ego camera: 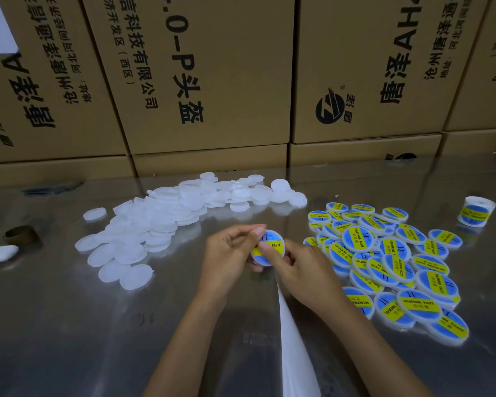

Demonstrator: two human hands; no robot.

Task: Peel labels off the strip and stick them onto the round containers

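Nearest to us we see a white strip (294, 348) running up between the two forearms toward the hands, lying on the shiny bench (69, 325). Just beyond its upper end both hands meet over one round container (271, 245) held a little above the bench. The left hand (226, 253) has its fingers curled round the container's left edge, thumb and fingertips close together at the top rim. The right hand (301, 270) grips it from the lower right, its thumb pressed flat on the blue and yellow label (275, 244) that covers the lid; the words SOLDERING PASTE partly show past the thumb.

To the right of the hands lies a heap of labelled containers (390, 265), overlapping one another, all with the same blue and yellow face up. To the left and beyond the hands spreads a pile of plain white containers (143, 227), reaching back in a long band toward the middle of the bench. At the left edge sit a small white pad (0, 253) and a brown ring (22, 234). Farther right, apart from the heap, stands a roll of labels (476, 211). Behind everything rises a wall of cardboard boxes (212, 81) printed with black characters
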